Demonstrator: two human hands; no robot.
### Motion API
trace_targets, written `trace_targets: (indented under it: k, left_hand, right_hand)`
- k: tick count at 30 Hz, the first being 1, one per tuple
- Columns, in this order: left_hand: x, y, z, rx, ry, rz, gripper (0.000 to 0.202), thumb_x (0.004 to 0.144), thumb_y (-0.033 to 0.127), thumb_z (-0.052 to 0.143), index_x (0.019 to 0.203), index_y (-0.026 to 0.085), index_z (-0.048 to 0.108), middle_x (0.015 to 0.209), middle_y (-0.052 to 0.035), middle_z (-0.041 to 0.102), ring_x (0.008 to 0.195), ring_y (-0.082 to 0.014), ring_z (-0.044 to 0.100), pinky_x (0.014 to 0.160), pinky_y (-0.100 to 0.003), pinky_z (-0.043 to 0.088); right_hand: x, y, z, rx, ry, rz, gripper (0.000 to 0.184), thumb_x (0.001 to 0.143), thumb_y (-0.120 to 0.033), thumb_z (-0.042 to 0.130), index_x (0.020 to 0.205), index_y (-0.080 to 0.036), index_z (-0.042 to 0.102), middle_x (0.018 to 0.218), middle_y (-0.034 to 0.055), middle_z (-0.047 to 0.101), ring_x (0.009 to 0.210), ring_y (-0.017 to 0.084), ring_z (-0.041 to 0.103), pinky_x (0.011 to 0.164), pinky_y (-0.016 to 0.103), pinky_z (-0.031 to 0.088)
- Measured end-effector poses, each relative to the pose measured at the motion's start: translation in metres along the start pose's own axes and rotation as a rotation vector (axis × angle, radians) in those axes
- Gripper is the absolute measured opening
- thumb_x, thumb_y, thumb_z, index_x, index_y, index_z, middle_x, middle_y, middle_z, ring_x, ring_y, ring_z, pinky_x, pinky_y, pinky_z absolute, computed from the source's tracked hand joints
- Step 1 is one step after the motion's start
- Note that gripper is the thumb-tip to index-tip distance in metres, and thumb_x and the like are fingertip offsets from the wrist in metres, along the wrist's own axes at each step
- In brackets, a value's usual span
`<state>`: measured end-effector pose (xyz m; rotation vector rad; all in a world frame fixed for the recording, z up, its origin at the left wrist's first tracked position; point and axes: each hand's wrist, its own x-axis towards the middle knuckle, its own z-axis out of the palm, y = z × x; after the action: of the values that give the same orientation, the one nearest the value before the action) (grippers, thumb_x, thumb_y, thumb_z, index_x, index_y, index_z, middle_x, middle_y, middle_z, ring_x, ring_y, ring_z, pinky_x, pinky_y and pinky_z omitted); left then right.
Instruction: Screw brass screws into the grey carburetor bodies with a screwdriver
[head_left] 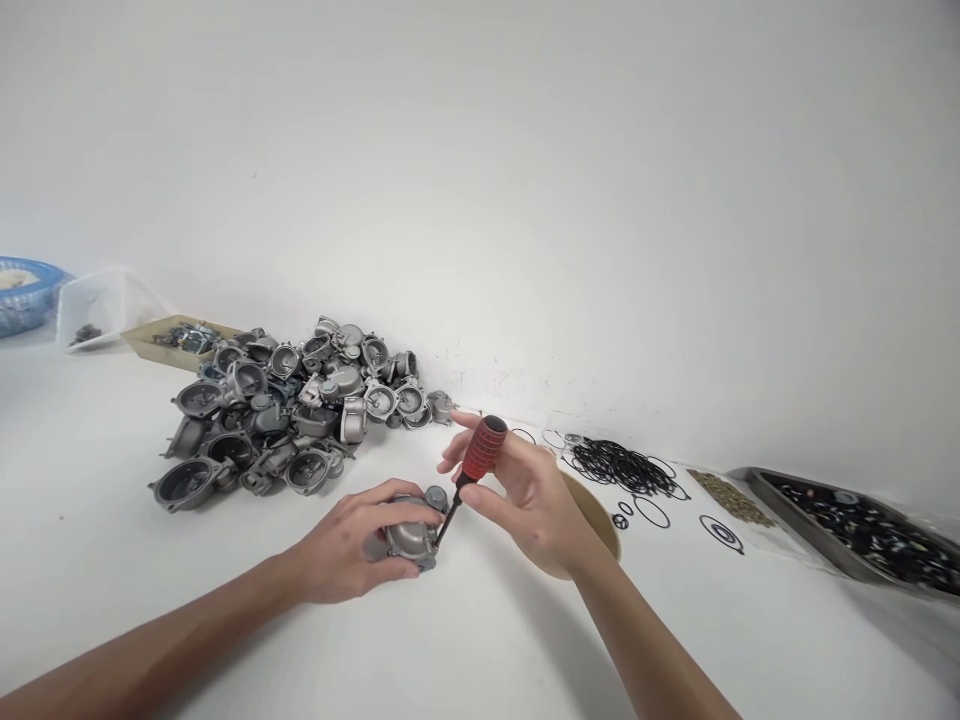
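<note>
My left hand (356, 540) is closed around a grey metal float bowl (411, 540), which rests on the white table. Between the thumb and fingers of my right hand (529, 495) is a screwdriver (484, 450) with a red and black handle. It leans, handle up and to the right, and its dark shaft reaches down to the right edge of the bowl. Whether the tip sits in a screw is too small to tell. A round tan container (600, 515) is partly hidden behind my right hand and forearm.
A heap of similar metal bowls (300, 400) lies at the left. Behind it stand a yellowish tray (142, 345), a clear bin (94, 300) and a blue basket (34, 315). Black rubber rings (622, 465), small brass-coloured parts (727, 497) and a metal tray (802, 550) of dark pieces lie right.
</note>
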<state>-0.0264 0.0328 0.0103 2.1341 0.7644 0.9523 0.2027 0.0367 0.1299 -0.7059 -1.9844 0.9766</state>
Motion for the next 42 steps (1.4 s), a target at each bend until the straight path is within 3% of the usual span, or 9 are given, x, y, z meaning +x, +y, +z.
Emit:
trace_targets:
  k: [2, 7, 13, 17, 22, 27, 32, 37, 42]
  left_hand:
    - [-0.0004, 0.0002, 0.0004, 0.000, 0.005, -0.004, 0.047, 0.090, 0.026, 0.077, 0.134, 0.037, 0.065, 0.140, -0.0015, 0.060, 0.113, -0.0234, 0.068, 0.103, -0.040, 0.052]
    - [-0.0017, 0.0004, 0.0009, -0.019, 0.011, -0.015, 0.053, 0.088, 0.023, 0.078, 0.137, 0.039, 0.062, 0.141, 0.0002, 0.060, 0.115, -0.0229, 0.068, 0.104, -0.038, 0.052]
    - [-0.0018, 0.0005, 0.0011, -0.003, 0.013, -0.006, 0.050, 0.090, 0.029, 0.078, 0.136, 0.037, 0.063, 0.139, -0.0010, 0.061, 0.114, -0.0228, 0.068, 0.103, -0.038, 0.053]
    - [-0.0015, 0.0002, 0.0014, 0.000, 0.021, -0.006, 0.053, 0.088, 0.025, 0.078, 0.138, 0.037, 0.062, 0.141, -0.0009, 0.060, 0.117, -0.0232, 0.067, 0.105, -0.037, 0.052]
    - [-0.0006, -0.0008, 0.0017, 0.004, 0.025, -0.006, 0.051, 0.089, 0.027, 0.077, 0.137, 0.036, 0.063, 0.140, -0.0021, 0.061, 0.117, -0.0239, 0.068, 0.104, -0.038, 0.053]
    - [-0.0009, -0.0002, 0.0018, 0.026, 0.021, -0.012, 0.052, 0.089, 0.029, 0.077, 0.139, 0.036, 0.062, 0.141, -0.0030, 0.061, 0.120, -0.0250, 0.067, 0.107, -0.039, 0.053]
    - [-0.0024, 0.0000, 0.0027, 0.017, 0.021, -0.016, 0.052, 0.089, 0.028, 0.077, 0.138, 0.036, 0.062, 0.142, -0.0022, 0.060, 0.120, -0.0246, 0.067, 0.106, -0.037, 0.053]
    - [-0.0025, -0.0004, 0.0030, 0.028, 0.024, -0.009, 0.050, 0.089, 0.027, 0.077, 0.136, 0.036, 0.063, 0.140, -0.0017, 0.061, 0.118, -0.0237, 0.067, 0.106, -0.037, 0.052]
    - [-0.0025, 0.0009, 0.0024, 0.034, 0.027, 0.008, 0.046, 0.090, 0.029, 0.075, 0.135, 0.034, 0.063, 0.140, -0.0031, 0.061, 0.117, -0.0244, 0.068, 0.104, -0.038, 0.052]
  right_hand:
    - [0.0000, -0.0001, 0.0001, 0.010, -0.030, -0.012, 0.047, 0.097, -0.027, 0.073, 0.143, -0.028, 0.062, 0.110, 0.0082, 0.074, 0.103, 0.023, 0.072, 0.098, 0.046, 0.058]
    - [0.0011, 0.0022, 0.0000, -0.057, 0.098, 0.043, 0.054, 0.084, -0.027, 0.088, 0.134, -0.027, 0.069, 0.100, 0.0052, 0.073, 0.090, 0.021, 0.070, 0.096, 0.045, 0.058]
    - [-0.0009, 0.0044, -0.0039, 0.066, -0.052, -0.022, 0.050, 0.098, -0.027, 0.072, 0.147, -0.030, 0.060, 0.111, 0.0079, 0.074, 0.106, 0.023, 0.070, 0.098, 0.045, 0.058]
    - [0.0001, 0.0050, -0.0018, 0.012, 0.069, 0.008, 0.054, 0.086, -0.023, 0.086, 0.137, -0.031, 0.069, 0.094, 0.0027, 0.074, 0.091, 0.020, 0.071, 0.096, 0.043, 0.058]
    - [0.0011, 0.0071, -0.0032, 0.127, -0.018, -0.024, 0.047, 0.096, -0.024, 0.075, 0.142, -0.030, 0.067, 0.114, 0.0088, 0.074, 0.099, 0.022, 0.072, 0.092, 0.045, 0.060]
    - [0.0012, 0.0077, -0.0033, 0.103, 0.062, 0.019, 0.062, 0.084, -0.024, 0.088, 0.142, -0.024, 0.066, 0.093, 0.0053, 0.073, 0.089, 0.021, 0.069, 0.094, 0.045, 0.060]
    - [0.0007, 0.0050, -0.0010, 0.169, 0.036, 0.067, 0.048, 0.095, -0.031, 0.076, 0.142, -0.026, 0.065, 0.115, 0.0112, 0.073, 0.105, 0.026, 0.071, 0.096, 0.051, 0.060]
    - [0.0010, 0.0074, -0.0031, 0.167, 0.010, 0.011, 0.057, 0.090, -0.028, 0.081, 0.144, -0.029, 0.064, 0.109, 0.0071, 0.072, 0.098, 0.021, 0.067, 0.093, 0.042, 0.058]
    - [0.0016, 0.0063, -0.0061, 0.125, -0.008, 0.044, 0.027, 0.096, -0.030, 0.074, 0.122, -0.026, 0.078, 0.109, 0.0092, 0.070, 0.097, 0.021, 0.065, 0.091, 0.043, 0.059]
